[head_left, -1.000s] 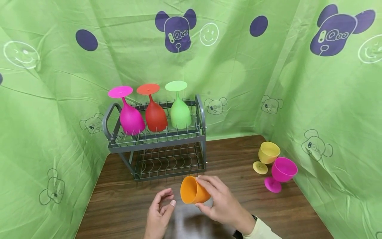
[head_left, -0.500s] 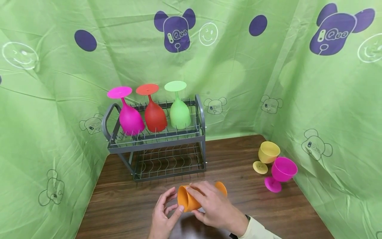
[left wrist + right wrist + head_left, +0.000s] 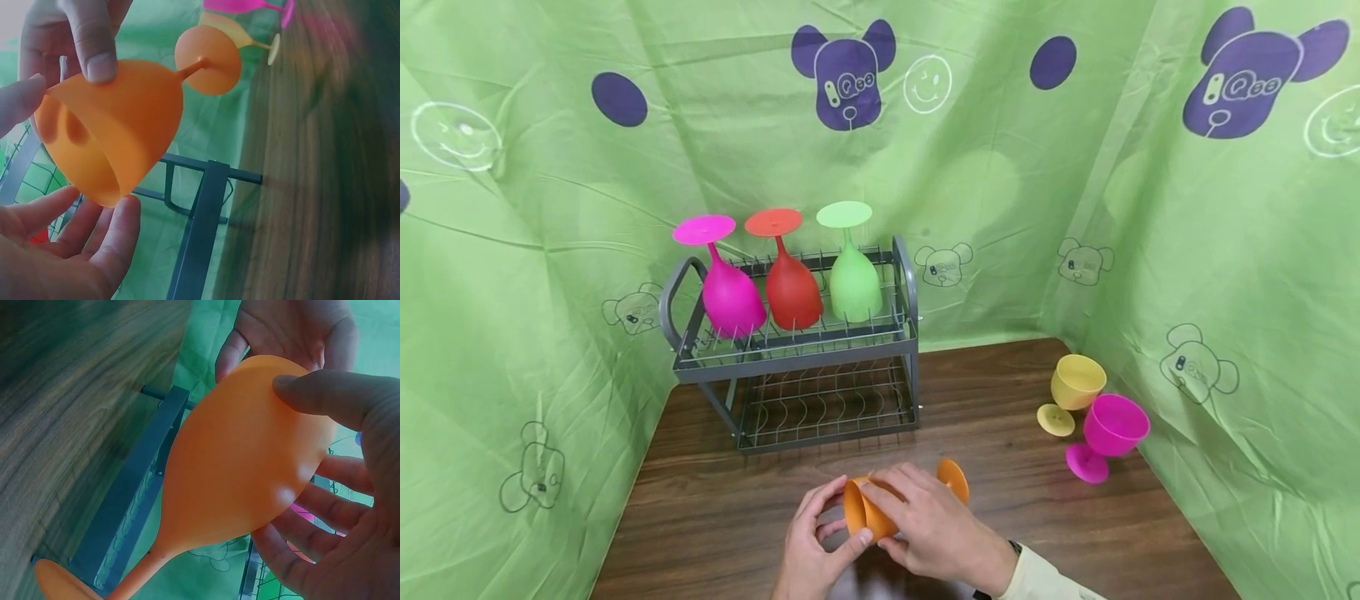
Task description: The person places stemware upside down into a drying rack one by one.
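An orange plastic goblet (image 3: 880, 515) lies sideways in the air between my hands, its mouth toward the left and its round foot (image 3: 952, 479) to the right. My right hand (image 3: 936, 533) grips the bowl, thumb on one side and fingers spread along the other, as the right wrist view shows. At the mouth, my left hand (image 3: 812, 550) holds the rim between thumb and fingertips; its fingers (image 3: 119, 234) touch the lower edge in the left wrist view. The goblet's stem is hidden by my right hand in the head view.
A grey two-tier dish rack (image 3: 797, 362) stands behind my hands. Upside down on its top tier are a magenta goblet (image 3: 732, 304), a red one (image 3: 793, 293) and a light green one (image 3: 855, 287). Yellow (image 3: 1078, 383) and magenta (image 3: 1115, 427) goblets stand upright at the table's right.
My right hand has brought the orange goblet down and left, tipping it sideways. My left hand, apart from it a second ago, has come to the rim and now holds it.
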The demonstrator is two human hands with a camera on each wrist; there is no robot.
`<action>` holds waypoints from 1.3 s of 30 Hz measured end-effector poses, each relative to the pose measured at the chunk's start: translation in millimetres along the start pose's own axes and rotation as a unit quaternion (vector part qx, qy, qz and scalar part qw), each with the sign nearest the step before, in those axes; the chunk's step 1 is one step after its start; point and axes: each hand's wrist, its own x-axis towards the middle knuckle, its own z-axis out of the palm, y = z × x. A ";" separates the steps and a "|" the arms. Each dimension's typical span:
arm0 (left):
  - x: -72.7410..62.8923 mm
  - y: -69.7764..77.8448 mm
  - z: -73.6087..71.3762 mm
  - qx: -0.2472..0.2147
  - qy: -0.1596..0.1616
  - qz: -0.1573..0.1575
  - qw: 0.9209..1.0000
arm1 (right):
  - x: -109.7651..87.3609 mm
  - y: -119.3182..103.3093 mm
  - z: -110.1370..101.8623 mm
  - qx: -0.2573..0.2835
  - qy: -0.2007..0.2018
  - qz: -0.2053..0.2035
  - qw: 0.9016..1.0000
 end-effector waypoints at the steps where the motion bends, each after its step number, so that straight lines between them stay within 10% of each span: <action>1: 0.2 0.2 -0.1 -0.001 -0.002 -0.005 1.000 | 0.0 0.3 0.2 -0.001 -0.001 -0.001 1.000; 11: 3.0 3.7 2.7 0.008 -0.009 -0.063 0.998 | -3.1 4.5 1.3 0.030 -0.012 -0.003 0.999; 26: 1.2 5.3 6.0 -0.050 0.033 -0.037 0.997 | -13.1 9.4 -13.7 0.070 0.056 0.033 0.995; 39: 0.2 8.8 12.3 -0.076 0.071 -0.031 0.994 | -33.9 2.0 -8.9 0.258 0.202 0.188 0.926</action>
